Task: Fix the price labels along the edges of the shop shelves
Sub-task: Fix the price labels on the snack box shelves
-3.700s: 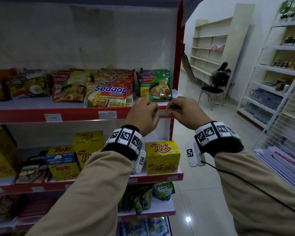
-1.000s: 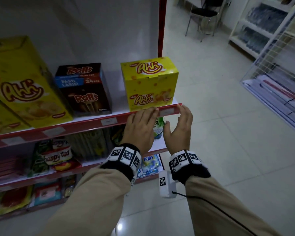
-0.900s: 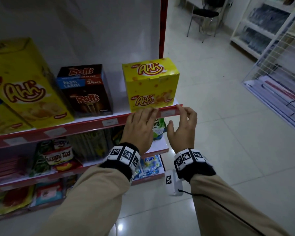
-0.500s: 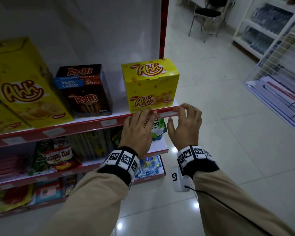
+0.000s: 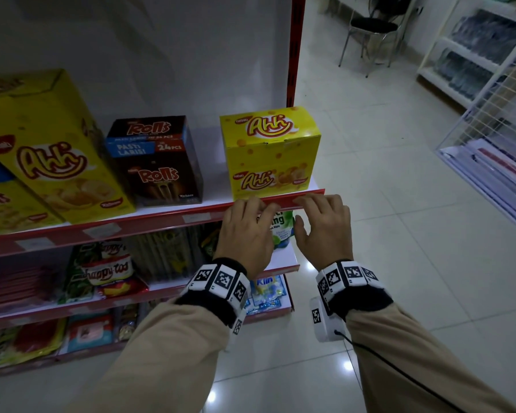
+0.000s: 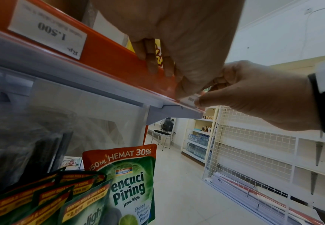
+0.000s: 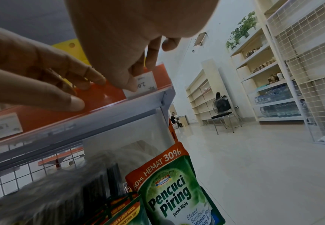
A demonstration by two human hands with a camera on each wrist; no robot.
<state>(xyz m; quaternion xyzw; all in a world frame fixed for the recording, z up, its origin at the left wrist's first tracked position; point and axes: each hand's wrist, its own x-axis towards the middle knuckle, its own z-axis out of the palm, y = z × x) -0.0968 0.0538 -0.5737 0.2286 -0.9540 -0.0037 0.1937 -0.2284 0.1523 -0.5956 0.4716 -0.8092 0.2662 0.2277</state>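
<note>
A white price label (image 7: 146, 83) sits in the red edge strip (image 5: 149, 228) at the shelf's right end, below a yellow Ahh box (image 5: 270, 153). My right hand (image 5: 319, 210) pinches this label (image 6: 189, 99), with curled fingers over the strip's top and the thumb on the label's face. My left hand (image 5: 252, 210) lies just to its left, fingertips and thumb pressing on the strip. In the right wrist view the left hand (image 7: 32, 68) touches the strip beside the right hand (image 7: 123, 45). From the head view the label is mostly hidden by my right fingers.
Other labels (image 5: 195, 217) sit further left on the strip, one (image 6: 48, 32) reading 1.500. A Rolls box (image 5: 158, 162) and a large Ahh box (image 5: 51, 150) share the shelf. A dish soap pouch (image 7: 177, 190) stands below. Right: tiled floor, wire rack (image 5: 495, 114), chair (image 5: 373, 25).
Both hands came down from the noodle shelf to this one. Over the last second the right fingers curled onto the label and the left fingers bent at the strip.
</note>
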